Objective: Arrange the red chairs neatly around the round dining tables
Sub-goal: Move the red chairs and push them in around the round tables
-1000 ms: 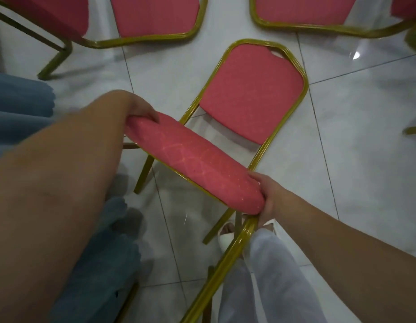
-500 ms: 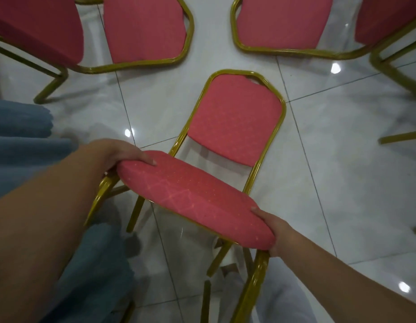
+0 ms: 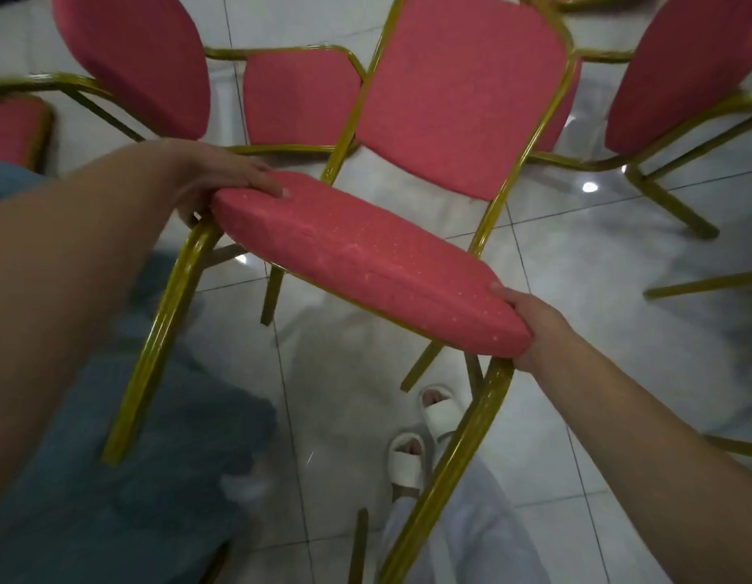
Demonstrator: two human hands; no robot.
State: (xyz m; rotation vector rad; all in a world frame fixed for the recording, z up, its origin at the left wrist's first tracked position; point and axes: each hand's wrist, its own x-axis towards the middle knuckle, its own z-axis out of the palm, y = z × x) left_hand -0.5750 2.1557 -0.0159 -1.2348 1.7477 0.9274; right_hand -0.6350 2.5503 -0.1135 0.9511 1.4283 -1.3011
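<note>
Right now both hands hold one red chair by the front of its padded seat. The left hand clasps the seat's left corner, its fingers laid over the top of the cushion and the rest curled round the edge. The right hand clamps the opposite corner, thumb on top; the fingers underneath are hidden. Between the two hands the seat slopes, higher at the left hand and lower at the right. The chair's backrest stands beyond the hands, and its gold front legs slant back past each wrist.

Further out from the hands, more red chairs crowd close, one backrest just behind the held chair. Below the right hand, white sandals stand on the pale tiled floor. Under the left forearm hangs a blue-grey cloth.
</note>
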